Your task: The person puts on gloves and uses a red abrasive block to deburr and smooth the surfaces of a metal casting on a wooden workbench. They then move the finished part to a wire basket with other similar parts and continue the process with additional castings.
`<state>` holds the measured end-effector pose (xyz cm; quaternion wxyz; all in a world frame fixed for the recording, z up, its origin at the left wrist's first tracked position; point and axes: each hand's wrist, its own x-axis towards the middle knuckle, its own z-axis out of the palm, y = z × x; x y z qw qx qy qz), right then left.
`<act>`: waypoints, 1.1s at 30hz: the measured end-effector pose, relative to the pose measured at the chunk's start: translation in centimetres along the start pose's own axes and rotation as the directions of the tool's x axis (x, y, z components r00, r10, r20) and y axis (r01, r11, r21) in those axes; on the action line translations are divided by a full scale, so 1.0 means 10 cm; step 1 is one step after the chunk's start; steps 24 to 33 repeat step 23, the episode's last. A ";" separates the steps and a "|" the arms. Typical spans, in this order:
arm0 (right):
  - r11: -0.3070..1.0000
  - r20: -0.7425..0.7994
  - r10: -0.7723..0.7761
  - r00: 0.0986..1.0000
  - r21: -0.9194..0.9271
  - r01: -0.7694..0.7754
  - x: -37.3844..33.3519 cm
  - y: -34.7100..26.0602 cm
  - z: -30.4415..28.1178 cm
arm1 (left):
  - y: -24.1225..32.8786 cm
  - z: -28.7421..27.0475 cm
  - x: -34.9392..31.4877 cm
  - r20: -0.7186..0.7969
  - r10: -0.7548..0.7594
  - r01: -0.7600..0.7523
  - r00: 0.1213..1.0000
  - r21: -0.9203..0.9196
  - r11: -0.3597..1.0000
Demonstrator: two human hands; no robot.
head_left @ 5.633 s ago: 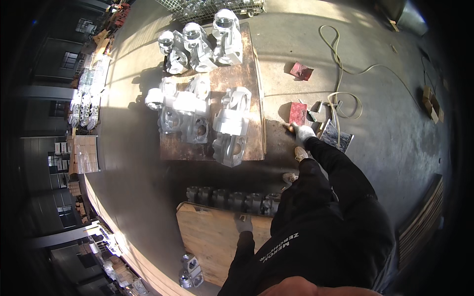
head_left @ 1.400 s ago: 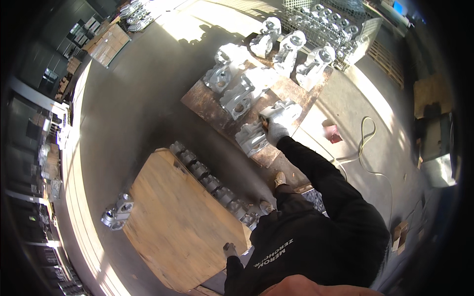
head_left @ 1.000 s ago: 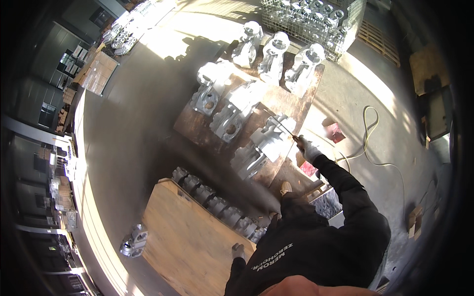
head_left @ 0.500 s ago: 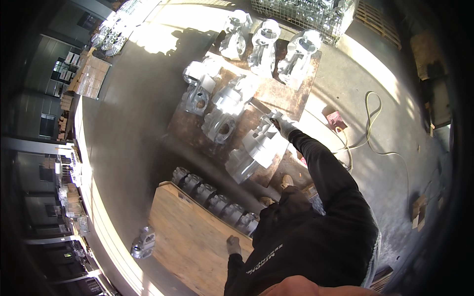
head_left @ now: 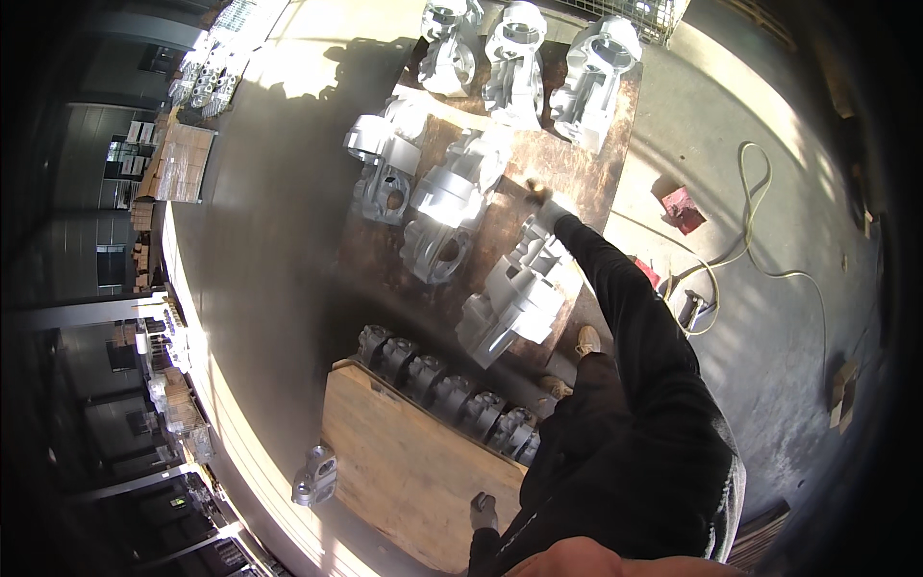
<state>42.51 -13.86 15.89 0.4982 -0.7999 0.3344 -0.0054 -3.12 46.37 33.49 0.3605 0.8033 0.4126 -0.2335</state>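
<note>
My right hand [head_left: 550,215], in a light glove, reaches over a brown, worn tabletop [head_left: 611,139]. Its fingers look closed around a small dark thing [head_left: 536,191], too blurred to name. Just below that hand lies a silvery metal casting [head_left: 514,293], its upper end close to my wrist. To the left rests another large casting [head_left: 447,207], partly in bright sun. My left hand [head_left: 484,512], gloved in grey, hangs low above a pale wooden board [head_left: 399,457]. Its fingers are curled into a loose fist, and nothing shows in them.
Several more castings, one of them ringed at the top [head_left: 514,62], stand along the table's far side. A row of dark-shadowed castings [head_left: 452,394] lines the board's edge; a single casting [head_left: 315,475] sits at its left. Right of the table are a hose [head_left: 750,226] and a red box [head_left: 683,210].
The view has shifted, so table and board appear nearer. My right hand has moved away from the near casting toward the table's middle. My left hand stays over the board, still curled.
</note>
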 end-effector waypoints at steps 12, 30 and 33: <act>0.936 0.031 -0.114 0.993 0.339 0.097 -0.32 0.08 -0.18 | 0.87 0.19 0.13 0.076 0.126 -0.141 0.989 0.239 0.961; 0.950 0.054 0.043 0.998 0.305 -0.057 -0.85 0.38 -0.44 | 1.11 0.05 0.34 0.198 0.277 -0.306 0.940 0.137 0.942; 0.950 0.054 0.043 0.998 0.305 -0.057 -0.85 0.38 -0.44 | 1.11 0.05 0.34 0.198 0.277 -0.306 0.940 0.137 0.942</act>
